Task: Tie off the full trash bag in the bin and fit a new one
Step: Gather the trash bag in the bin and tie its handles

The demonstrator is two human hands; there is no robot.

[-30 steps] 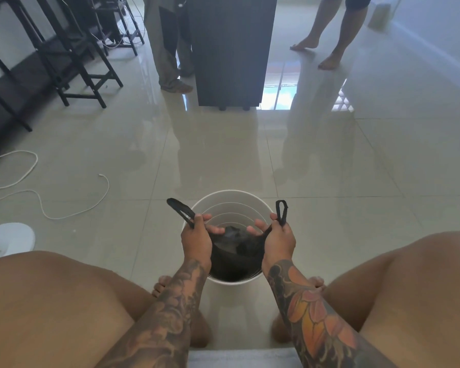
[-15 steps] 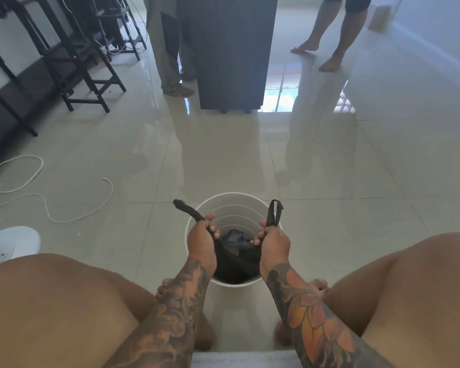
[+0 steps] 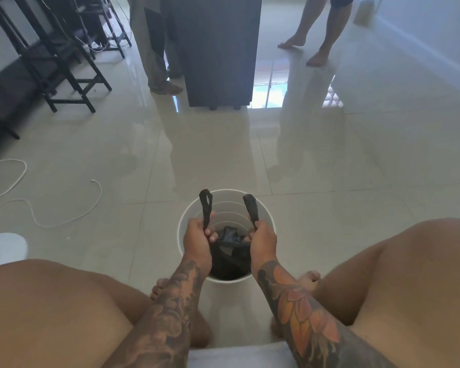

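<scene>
A white round bin (image 3: 268, 221) stands on the tiled floor between my knees. Inside it sits a black trash bag (image 3: 230, 257), bunched toward the near side. My left hand (image 3: 197, 239) is shut on the bag's left handle loop (image 3: 205, 205), which sticks up past my fist. My right hand (image 3: 262, 240) grips the right handle loop (image 3: 251, 208) the same way. Both hands hover over the bin's opening, a short gap apart. No new bag is in view.
A dark cabinet (image 3: 218, 49) stands ahead, with one person's legs (image 3: 154, 49) beside it and another's bare legs (image 3: 319, 30) at the far right. Black chairs (image 3: 51, 62) line the left. A white cable (image 3: 37, 208) and a white object (image 3: 3, 249) lie on the floor at left.
Both handle loops have swung from pointing outward to standing upright. My hands have drawn slightly closer together over the bin.
</scene>
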